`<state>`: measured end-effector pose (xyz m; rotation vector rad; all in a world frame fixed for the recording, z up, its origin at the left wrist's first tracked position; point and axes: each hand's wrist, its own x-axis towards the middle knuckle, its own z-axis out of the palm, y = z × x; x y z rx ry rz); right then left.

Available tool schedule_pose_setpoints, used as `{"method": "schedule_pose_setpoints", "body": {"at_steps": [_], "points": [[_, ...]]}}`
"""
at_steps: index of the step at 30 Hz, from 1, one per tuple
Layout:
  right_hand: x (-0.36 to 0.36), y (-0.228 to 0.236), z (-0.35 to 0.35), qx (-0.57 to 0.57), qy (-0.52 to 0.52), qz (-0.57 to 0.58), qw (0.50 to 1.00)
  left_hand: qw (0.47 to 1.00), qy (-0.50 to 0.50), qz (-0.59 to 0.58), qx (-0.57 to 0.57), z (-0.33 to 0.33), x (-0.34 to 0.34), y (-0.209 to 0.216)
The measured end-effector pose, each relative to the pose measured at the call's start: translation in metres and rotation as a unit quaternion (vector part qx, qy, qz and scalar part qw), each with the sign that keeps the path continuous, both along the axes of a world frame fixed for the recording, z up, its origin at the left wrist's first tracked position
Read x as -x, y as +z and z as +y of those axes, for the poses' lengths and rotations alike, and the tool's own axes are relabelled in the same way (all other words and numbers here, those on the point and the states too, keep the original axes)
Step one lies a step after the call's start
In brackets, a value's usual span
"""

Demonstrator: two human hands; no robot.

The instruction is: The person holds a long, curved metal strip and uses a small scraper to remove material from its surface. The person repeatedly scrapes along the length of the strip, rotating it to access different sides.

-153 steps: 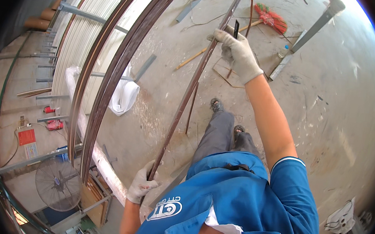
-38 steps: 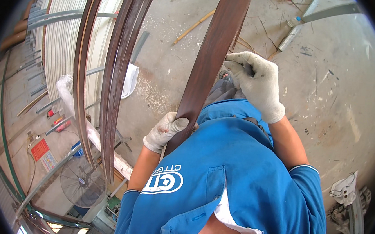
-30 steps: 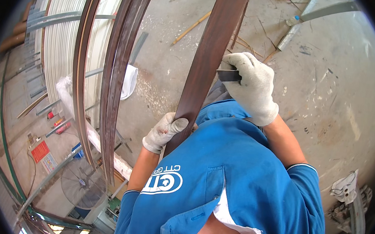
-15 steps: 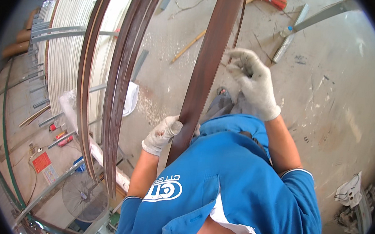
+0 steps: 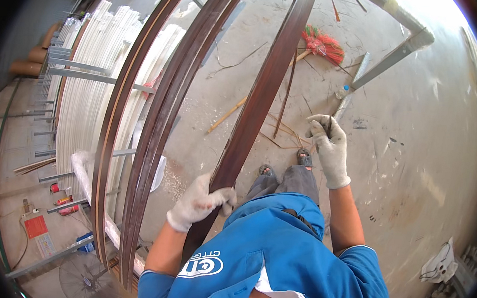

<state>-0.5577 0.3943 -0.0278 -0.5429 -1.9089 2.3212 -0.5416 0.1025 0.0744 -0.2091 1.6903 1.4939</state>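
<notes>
My left hand (image 5: 196, 203), in a worn white glove, wraps round the lower part of a long dark brown wood-look board (image 5: 259, 100). The board slants from beside my waist up past the top of the view. My right hand (image 5: 331, 150), also gloved, is raised to the right of the board and apart from it. Its fingertips are pinched, and a small dark bit shows between them, too small to name. A thin brown strip (image 5: 285, 99) hangs or lies just beyond the board's right edge; which of the two I cannot tell.
Left of the board stand more long brown profiles (image 5: 157, 109) and a rack of white strips (image 5: 89, 92). A red broom (image 5: 322, 46), thin offcuts and a metal frame leg (image 5: 388, 60) are on the floor ahead. A fan (image 5: 88, 277) stands lower left.
My right hand has moved away from the board's edge, and its fingers have closed to a pinch. My left hand's fingers now curl over the board's face. The view has shifted, showing more floor ahead.
</notes>
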Motion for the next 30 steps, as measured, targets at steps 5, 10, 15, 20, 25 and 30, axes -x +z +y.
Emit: {"method": "schedule_pose_setpoints", "body": {"at_steps": [5, 10, 15, 20, 25, 30], "points": [[0.023, -0.005, 0.007, 0.027, 0.011, 0.032, 0.999, 0.995, 0.030, -0.028, 0.090, -0.035, -0.043, 0.008], [0.054, -0.007, -0.024, 0.109, 0.100, 0.017, 0.989, 0.962, 0.029, -0.021, 0.269, -0.061, -0.093, -0.011], [0.054, -0.001, -0.070, 0.218, 0.131, -0.002, 0.967, 0.903, -0.031, 0.108, 0.414, -0.066, -0.133, -0.030], [0.065, -0.005, -0.073, 0.191, 0.098, 0.003, 0.977, 0.852, -0.038, 0.213, 0.477, -0.063, -0.147, -0.035], [0.108, -0.004, -0.045, 0.125, 0.111, 0.020, 0.986, 0.837, -0.050, 0.240, 0.489, -0.061, -0.150, -0.034], [0.162, -0.005, -0.007, 0.235, 0.013, 0.015, 0.972, 0.862, -0.041, 0.180, 0.471, -0.056, -0.145, -0.031]]}}
